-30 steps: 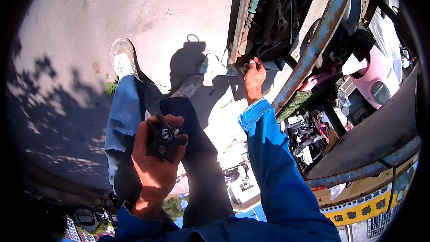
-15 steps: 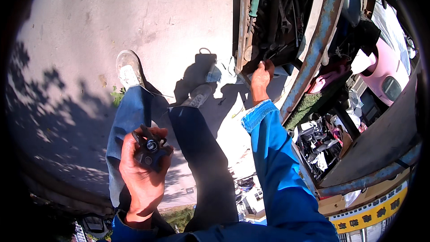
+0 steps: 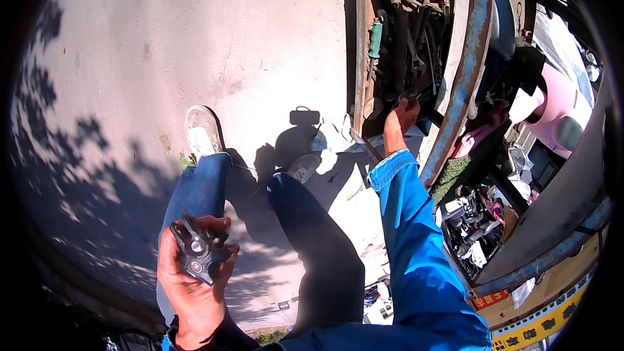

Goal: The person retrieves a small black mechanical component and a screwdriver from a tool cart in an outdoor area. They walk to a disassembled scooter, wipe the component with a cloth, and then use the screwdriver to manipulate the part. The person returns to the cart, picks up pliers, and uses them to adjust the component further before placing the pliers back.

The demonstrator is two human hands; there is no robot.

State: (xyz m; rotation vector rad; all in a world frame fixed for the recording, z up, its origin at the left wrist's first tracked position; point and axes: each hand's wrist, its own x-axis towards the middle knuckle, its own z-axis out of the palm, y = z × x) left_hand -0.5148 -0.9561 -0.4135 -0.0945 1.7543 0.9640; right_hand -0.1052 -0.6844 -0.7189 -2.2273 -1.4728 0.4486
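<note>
While a metal part (image 3: 197, 247) is being gripped in the left hand (image 3: 190, 294) over the leg (image 3: 197, 190), knuckle scrapes are being risked through crowded tools (image 3: 402, 49) beside the right hand (image 3: 399, 122), whose hold cannot be told.

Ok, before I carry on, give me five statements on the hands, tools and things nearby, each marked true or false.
1. The left grip holds a dark metal part. True.
2. The green-handled tool lies left of the wrench in the tool tray. True.
3. Nothing is at the tool tray's near end. False: the right grip is there.
4. The bar beside the tool tray is painted red. False: the rusty bar has worn blue paint.
5. The right sleeve is blue. True.
</note>
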